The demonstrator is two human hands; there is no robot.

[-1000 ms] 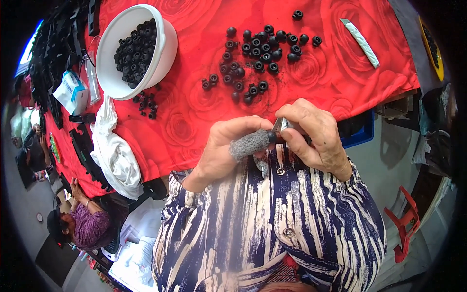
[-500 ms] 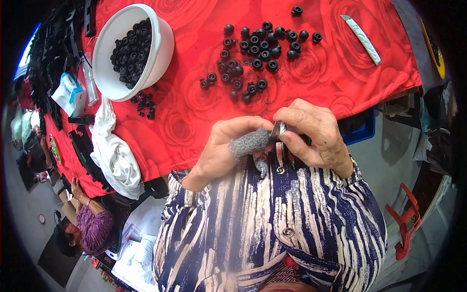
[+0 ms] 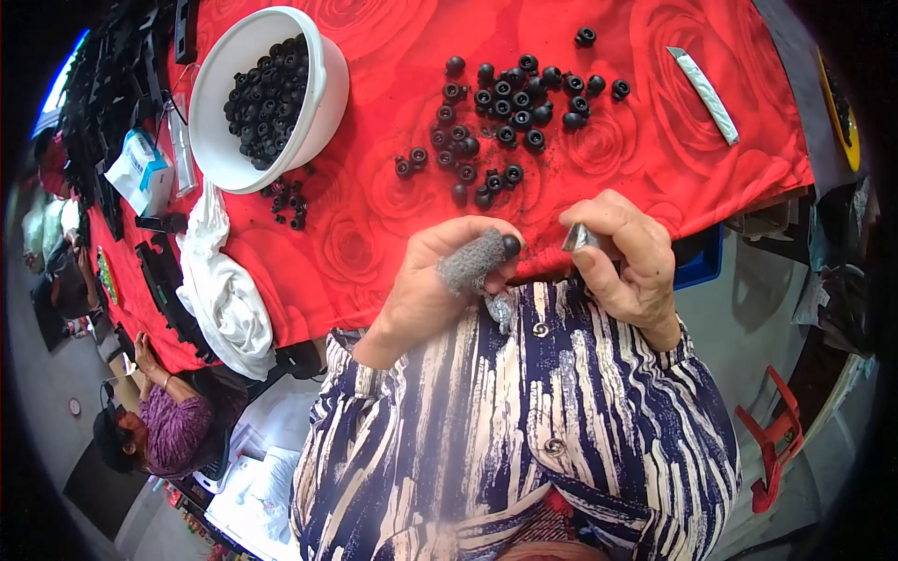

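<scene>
My left hand (image 3: 423, 276) is closed in a pinch on a small round black ball-shaped part (image 3: 511, 247), just past the table's near edge. A fuzzy grey sleeve (image 3: 470, 264) wraps one of its digits. To the right, my right hand (image 3: 631, 257) grips a short metal blade (image 3: 580, 239) between thumb and fingers; its back end is hidden in the palm. The blade and the held part are apart. Beyond my hands, many similar black ball-shaped parts (image 3: 522, 103) lie loosely on the red cloth (image 3: 374, 122), with dark crumbs among them.
A white bowl (image 3: 327, 122) at the back left holds more black parts. Small black pieces (image 3: 290, 201) and a white cloth (image 3: 227, 299) lie near it. A wrapped blade (image 3: 706, 98) rests at right. Another person (image 3: 173, 425) sits at left; a red stool (image 3: 772, 439) stands at right.
My right hand has drawn the blade away to the right from the part in my left hand. The view has shifted slightly.
</scene>
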